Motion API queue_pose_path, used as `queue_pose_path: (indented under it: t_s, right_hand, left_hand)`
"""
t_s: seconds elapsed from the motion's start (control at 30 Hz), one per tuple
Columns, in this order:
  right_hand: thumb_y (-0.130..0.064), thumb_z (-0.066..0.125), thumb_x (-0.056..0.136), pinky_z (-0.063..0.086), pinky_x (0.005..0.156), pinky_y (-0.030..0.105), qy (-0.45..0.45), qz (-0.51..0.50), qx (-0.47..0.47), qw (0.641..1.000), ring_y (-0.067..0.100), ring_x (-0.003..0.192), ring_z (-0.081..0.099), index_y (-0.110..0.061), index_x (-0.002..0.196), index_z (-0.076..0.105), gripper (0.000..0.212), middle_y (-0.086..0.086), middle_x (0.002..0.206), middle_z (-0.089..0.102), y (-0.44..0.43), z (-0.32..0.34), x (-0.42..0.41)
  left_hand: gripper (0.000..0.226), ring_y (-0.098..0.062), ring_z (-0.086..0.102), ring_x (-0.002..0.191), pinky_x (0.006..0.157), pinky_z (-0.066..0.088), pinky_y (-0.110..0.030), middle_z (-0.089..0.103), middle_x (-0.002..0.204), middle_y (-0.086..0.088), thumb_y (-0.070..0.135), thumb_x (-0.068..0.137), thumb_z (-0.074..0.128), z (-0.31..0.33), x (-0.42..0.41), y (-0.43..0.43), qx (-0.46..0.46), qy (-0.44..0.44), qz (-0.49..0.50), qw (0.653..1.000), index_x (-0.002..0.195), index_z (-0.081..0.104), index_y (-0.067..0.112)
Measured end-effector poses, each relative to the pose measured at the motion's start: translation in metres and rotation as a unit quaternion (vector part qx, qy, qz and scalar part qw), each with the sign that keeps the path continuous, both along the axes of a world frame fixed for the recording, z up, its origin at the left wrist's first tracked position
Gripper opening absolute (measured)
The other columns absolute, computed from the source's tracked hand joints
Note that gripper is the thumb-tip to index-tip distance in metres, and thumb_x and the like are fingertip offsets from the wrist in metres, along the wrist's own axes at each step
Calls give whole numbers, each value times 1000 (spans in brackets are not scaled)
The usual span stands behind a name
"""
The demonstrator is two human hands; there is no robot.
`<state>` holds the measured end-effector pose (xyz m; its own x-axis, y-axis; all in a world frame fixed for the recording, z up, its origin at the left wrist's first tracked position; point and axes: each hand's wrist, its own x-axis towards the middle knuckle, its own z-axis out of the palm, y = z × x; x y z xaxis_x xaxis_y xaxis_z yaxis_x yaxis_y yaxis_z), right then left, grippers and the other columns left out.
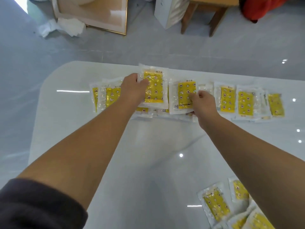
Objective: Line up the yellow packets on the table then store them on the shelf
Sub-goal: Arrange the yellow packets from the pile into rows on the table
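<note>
Far out over the glossy white table (156, 162), both bare forearms reach to a row of yellow packets (245, 103) that runs left to right near the far edge. The left grip (133, 86) pinches one packet (153, 86) by its left side, thumb across the clear wrapper on the front and the other fingers hidden behind it. This packet sits higher in the view than its neighbours and overlaps the ones beneath it; whether it is lifted clear of them I cannot tell.

The right grip (203, 103) pinches a second packet (184, 96) at its right edge — thumb pressed on the yellow printed face, curled fingers tucked under the lower corner. The two held packets stand just beside each other, both upright in the view, in the middle of the row.

To the left of the left grip more packets lie overlapping; to the right of the right grip several others lie side by side, some stacked on others. A loose heap of packets (216, 205) lies at the near right corner of the table, partly hidden by the right forearm. A dark sleeve (33, 204) is pushed up on the left arm.

Beyond the table, on the pale floor — a leaning picture frame (92, 14), crumpled white paper (66, 27), a white bag (166, 12) and a wooden stool (203, 14).
</note>
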<state>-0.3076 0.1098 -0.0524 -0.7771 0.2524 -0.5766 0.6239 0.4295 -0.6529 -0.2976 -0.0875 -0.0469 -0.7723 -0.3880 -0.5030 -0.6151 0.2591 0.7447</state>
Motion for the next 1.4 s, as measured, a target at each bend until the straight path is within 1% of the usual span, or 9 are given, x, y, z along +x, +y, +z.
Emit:
queue_pose_path:
  t_s: [0.1,0.33,0.5,0.7,0.87,1.03,1.13,1.23,1.4]
  right_hand:
    - [-20,64,91,35,45,17,47,77,128,988,11,59,47,-12,85,54,14,-2,72,51,10,-6,-3]
    - [-34,66,87,28,51,26,39,199,306,930,19,70,51,-17,88,49,24,-2,78,53,18,-5,-1]
    - [-34,57,91,37,57,28,66,238,261,933,18,63,48,-21,70,42,29,-3,65,49,34,3,27]
    - [-38,53,94,36,55,29,49,295,225,927,17,67,53,-21,82,51,21,-6,69,55,97,9,93]
    - [-33,56,93,44,69,32,10,338,205,918,16,84,57,-21,94,57,12,-6,89,59,173,3,142]
    - [-35,56,91,44,90,36,-27,480,225,848,18,106,54,-23,114,56,26,-4,112,57,247,4,183]
    - [-39,56,90,39,92,34,-31,556,242,794,18,113,50,-28,119,51,31,-6,119,51,278,7,198]
    - [-44,60,88,34,100,36,-25,604,233,762,20,123,42,-30,129,44,46,-5,130,45,298,6,206]
    - [-53,68,77,25,109,41,18,688,232,687,22,131,34,-32,140,35,74,-5,139,38,307,2,203]
  left_hand:
    - [15,-17,46,61,45,33,-17,48,72,1,21,90,58,-13,-3,20,-105,-9,-43,994,82,50,11]
    - [30,-27,59,86,61,35,-34,62,99,-6,40,93,59,-19,6,28,-327,-58,-127,935,106,51,13]
    - [23,-25,54,72,58,36,-31,55,74,-1,35,93,57,0,26,45,-292,22,-151,944,84,47,17]
    - [37,-20,47,62,56,36,-32,46,60,5,31,91,59,11,92,97,-225,35,-188,955,65,34,23]
    - [24,-17,54,69,60,43,-30,54,69,7,36,88,61,11,160,159,-168,-72,-199,963,74,47,22]
    - [26,-13,57,95,74,46,-28,55,102,10,42,84,64,1,244,230,-130,-199,-238,942,101,52,27]
    - [76,-17,43,122,91,45,-31,36,134,3,55,72,72,-4,277,274,-175,-221,-290,914,133,35,29]
    - [126,-33,0,147,114,24,-47,-14,158,-6,69,63,71,-11,296,307,-269,-225,-409,842,150,-12,29]
    - [126,-40,-24,142,115,1,-60,-45,146,-14,66,76,62,-29,308,325,-357,-191,-497,767,139,-40,27]
